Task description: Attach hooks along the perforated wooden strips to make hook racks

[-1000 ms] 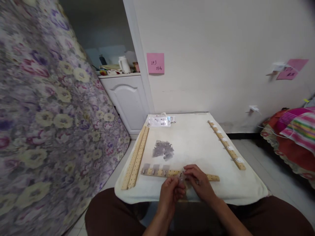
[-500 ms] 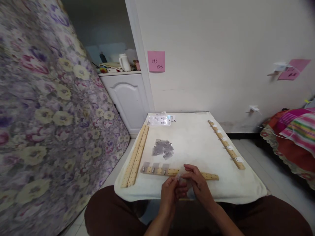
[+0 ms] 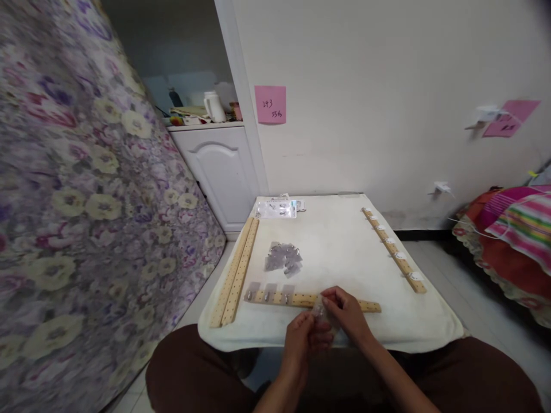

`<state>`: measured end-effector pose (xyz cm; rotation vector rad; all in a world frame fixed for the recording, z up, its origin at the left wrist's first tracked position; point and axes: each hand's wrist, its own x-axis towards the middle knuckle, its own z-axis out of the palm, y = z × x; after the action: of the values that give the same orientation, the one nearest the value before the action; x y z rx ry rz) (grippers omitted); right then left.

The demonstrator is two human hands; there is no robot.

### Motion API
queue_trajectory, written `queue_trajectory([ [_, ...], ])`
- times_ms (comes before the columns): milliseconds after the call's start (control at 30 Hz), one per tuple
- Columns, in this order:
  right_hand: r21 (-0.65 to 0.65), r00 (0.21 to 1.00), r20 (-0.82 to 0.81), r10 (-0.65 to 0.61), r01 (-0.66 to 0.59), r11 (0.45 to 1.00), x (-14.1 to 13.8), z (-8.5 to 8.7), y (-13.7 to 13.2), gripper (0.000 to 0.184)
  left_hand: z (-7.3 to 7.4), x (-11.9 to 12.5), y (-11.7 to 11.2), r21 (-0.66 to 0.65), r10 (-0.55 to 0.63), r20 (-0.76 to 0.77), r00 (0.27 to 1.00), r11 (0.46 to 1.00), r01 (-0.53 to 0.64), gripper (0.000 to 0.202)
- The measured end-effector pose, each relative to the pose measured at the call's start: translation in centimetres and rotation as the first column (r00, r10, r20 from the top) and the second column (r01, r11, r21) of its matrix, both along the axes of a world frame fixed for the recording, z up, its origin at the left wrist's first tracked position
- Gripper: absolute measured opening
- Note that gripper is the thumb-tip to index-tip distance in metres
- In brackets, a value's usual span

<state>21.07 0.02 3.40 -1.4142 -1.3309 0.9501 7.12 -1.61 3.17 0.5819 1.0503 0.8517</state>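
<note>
Clear packet [image 3: 319,310], pinched by the left hand [image 3: 300,337] and right hand [image 3: 348,314] — probably slippery — could drop if either pinch slackens.

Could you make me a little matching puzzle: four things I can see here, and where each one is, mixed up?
1. clear packet
2. packet pile
3. white-tagged wooden strip
4. white jug

A. along the right side of the table
B. on top of the cabinet
C. between the left hand and right hand
D. on the table, left of centre

Pairs: 1-C, 2-D, 3-A, 4-B
</note>
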Motion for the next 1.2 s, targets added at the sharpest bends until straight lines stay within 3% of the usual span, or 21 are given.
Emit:
queue_trajectory([
  [567,-0.006,0.999,0.037,0.036,-0.036,0.999,0.4,-0.9,0.6,0.020,-0.7,0.1,0.2,-0.005,0.011,0.034,0.999,1.000,-0.011,0.028],
  [800,0.022,0.984,0.163,0.070,-0.075,0.997,0.7,-0.7,1.2,0.017,-1.4,0.3,0.3,-0.004,0.016,0.004,1.000,1.000,-0.016,0.027],
  [1200,0.051,0.941,0.320,0.114,-0.137,0.989,-0.1,-2.1,4.6,0.015,-2.5,0.5,1.7,-0.050,0.191,-0.045,0.981,0.980,-0.193,0.029],
])
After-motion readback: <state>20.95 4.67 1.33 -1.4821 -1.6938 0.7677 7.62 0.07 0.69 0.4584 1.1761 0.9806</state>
